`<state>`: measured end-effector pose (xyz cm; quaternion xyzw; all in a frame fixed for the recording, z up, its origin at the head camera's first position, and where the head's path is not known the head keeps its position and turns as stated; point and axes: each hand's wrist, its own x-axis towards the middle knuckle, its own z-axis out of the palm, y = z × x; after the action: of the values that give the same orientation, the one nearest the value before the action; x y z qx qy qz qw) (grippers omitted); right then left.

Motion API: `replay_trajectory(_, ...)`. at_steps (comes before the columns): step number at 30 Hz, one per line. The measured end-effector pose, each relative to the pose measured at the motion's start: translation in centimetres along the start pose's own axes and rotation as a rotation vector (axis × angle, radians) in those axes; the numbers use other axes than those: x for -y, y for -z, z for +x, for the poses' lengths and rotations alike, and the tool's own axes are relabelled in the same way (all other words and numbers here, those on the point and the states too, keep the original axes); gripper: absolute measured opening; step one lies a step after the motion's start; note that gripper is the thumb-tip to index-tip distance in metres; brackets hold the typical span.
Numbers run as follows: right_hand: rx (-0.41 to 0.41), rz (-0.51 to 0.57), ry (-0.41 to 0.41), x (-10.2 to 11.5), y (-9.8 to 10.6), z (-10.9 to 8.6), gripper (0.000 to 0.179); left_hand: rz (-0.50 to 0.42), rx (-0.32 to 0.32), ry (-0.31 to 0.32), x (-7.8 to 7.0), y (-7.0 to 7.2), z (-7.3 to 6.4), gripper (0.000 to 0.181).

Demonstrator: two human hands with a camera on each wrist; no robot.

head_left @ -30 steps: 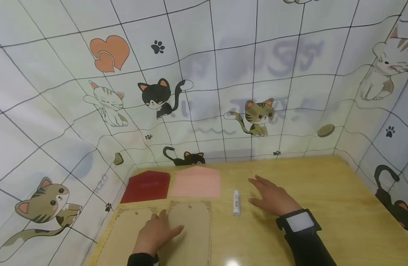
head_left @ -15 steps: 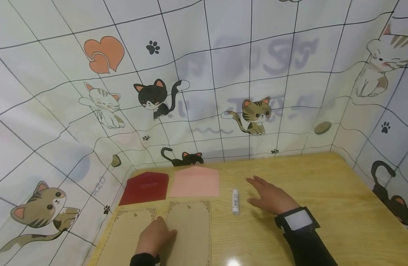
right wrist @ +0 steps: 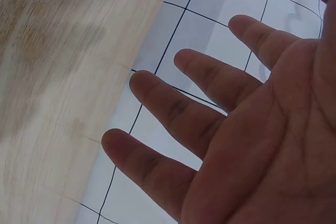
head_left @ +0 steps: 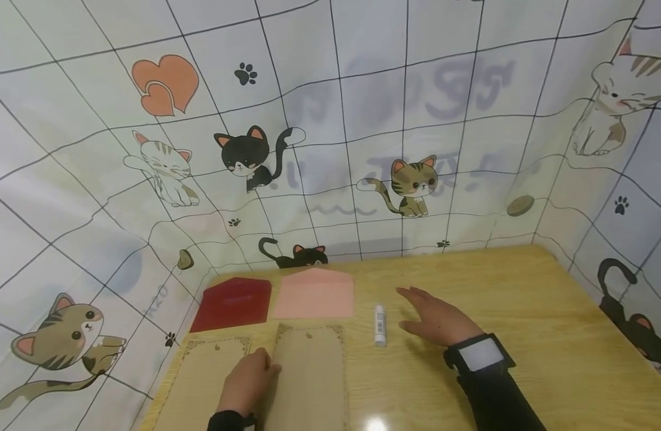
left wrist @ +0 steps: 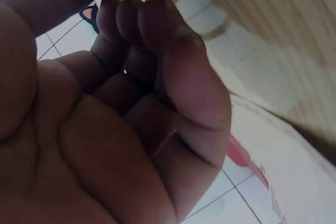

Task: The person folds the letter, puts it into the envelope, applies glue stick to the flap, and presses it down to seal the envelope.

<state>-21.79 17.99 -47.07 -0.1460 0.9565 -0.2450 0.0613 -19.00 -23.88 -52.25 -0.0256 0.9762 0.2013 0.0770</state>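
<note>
A: What is the left hand (head_left: 247, 380) doing?
B: Its fingers are curled, pinching the right sheet (head_left: 311, 377) by its left edge. The fingertips' exact hold is hidden from above.

A: And where does that sheet lie?
B: On the table (head_left: 524, 305), just nearer the person than the pink envelope (head_left: 314, 296). Its border is ornate, with a small dark mark at top centre.

A: Is there another like it?
B: Yes, the left sheet (head_left: 201, 377), to the left and partly behind the hand. The red envelope (head_left: 232, 305) is beyond it, just beside the pink one.

A: How about the right hand (head_left: 443, 317)?
B: Spread, fingers straight and apart, holding nothing. I can't tell whether it touches the wood.

A: What is nearest to it?
B: The white tube (head_left: 380, 326), just to its left, well apart from the left hand.
</note>
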Motion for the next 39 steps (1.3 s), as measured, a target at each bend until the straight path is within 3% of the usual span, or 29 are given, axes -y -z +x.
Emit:
replay_trajectory(8, -0.015, -0.001, 0.008, 0.2, 0.0, 0.1, 0.075, -0.15, 0.032, -0.104, -0.8, 0.8, -0.3, 0.023)
replay_trajectory(14, -0.118, -0.03, 0.119, 0.8, 0.1, 0.4, 0.068, -0.384, 0.054, -0.19, -2.5, 2.6, -1.4, 0.027)
replay_trajectory(18, -0.174, 0.043, 0.157, 1.3, -0.1, 0.5, 0.066, -0.58, 0.107, -0.229, -3.6, 3.8, -2.2, 0.033)
replay_trajectory(22, -0.181, 0.268, 0.16, 2.1, -0.6, 0.4, 0.067, -0.784, 0.136, -0.254, -4.5, 4.6, -3.0, 0.038)
replay_trajectory(26, -0.093, 0.564, 0.189, 3.2, -1.2, 0.3, 0.06, -0.945, 0.118, -0.276, -5.8, 5.0, -3.0, 0.039)
replay_trajectory(32, 0.101, 0.998, 0.2, 4.4, -1.9, 0.1, 0.054, -1.041, 0.088, -0.37, -8.3, 5.1, -1.5, 0.037)
replay_trajectory(35, 0.137, 1.11, 0.234, 4.7, -2.1, 0.0, 0.053, -1.08, 0.118, -0.412, -9.5, 4.8, -0.7, 0.035)
replay_trajectory(39, 0.137, 1.212, 0.236, 4.8, -2.3, -0.1, 0.051, -1.129, 0.149, -0.402, -10.4, 4.2, 0.0, 0.033)
